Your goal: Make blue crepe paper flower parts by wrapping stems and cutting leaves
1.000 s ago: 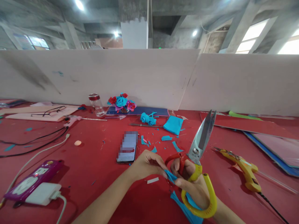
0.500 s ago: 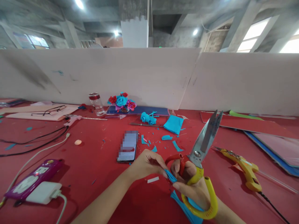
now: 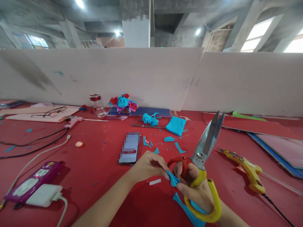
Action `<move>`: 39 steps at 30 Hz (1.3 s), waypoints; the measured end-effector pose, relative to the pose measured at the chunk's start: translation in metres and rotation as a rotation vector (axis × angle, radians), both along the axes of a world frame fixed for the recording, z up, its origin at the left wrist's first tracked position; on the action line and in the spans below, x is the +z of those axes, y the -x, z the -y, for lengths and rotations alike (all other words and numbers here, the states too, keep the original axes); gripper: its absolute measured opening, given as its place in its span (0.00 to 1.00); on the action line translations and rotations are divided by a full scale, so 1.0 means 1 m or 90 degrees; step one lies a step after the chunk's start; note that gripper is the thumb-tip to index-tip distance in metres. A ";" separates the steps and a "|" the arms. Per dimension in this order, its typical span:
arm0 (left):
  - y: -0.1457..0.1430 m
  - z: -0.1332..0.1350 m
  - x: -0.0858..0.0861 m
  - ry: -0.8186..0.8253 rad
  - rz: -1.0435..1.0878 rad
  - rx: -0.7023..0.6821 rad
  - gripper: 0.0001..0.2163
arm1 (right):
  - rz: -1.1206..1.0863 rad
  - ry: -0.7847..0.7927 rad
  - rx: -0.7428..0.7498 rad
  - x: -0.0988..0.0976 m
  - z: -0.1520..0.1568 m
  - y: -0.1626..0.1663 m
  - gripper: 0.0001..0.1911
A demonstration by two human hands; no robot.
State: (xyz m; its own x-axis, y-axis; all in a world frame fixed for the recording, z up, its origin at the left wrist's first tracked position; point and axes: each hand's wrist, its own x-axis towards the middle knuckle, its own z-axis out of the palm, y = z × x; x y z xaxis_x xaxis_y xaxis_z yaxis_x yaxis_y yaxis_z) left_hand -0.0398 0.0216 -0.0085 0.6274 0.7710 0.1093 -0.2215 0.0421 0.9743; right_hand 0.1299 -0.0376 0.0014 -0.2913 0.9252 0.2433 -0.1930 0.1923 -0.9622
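My left hand (image 3: 149, 165) pinches a small folded blue foam piece (image 3: 173, 179) low in the middle of the view, its fingers closed on it. My right hand (image 3: 193, 184) touches the same piece with its fingertips while holding large scissors (image 3: 205, 148) by the red and yellow handles; the blades point up and away, nearly closed. More blue foam strips (image 3: 187, 211) lie on the red table (image 3: 94, 164) under my right wrist.
A phone (image 3: 129, 147) lies just beyond my left hand, with blue scraps (image 3: 169, 139), a blue sheet (image 3: 175, 126) and foam roses (image 3: 123, 102) farther back. A yellow glue gun (image 3: 246, 170) lies at the right. A purple power strip (image 3: 33, 182), charger and cables are at the left.
The scissors' blades tilted a little to the right. The blue piece between my fingers has been turned and bunched slightly. Both hands stay in the same spot.
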 end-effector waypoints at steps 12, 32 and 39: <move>-0.002 0.000 -0.001 0.036 0.034 0.002 0.05 | -0.005 0.024 -0.016 -0.011 -0.002 0.000 0.13; -0.011 0.001 -0.012 0.054 0.072 0.054 0.04 | 0.148 -0.018 -0.210 0.002 -0.001 0.013 0.07; -0.009 0.000 -0.005 0.065 0.101 0.090 0.06 | 0.129 0.042 -0.229 0.002 -0.005 0.011 0.11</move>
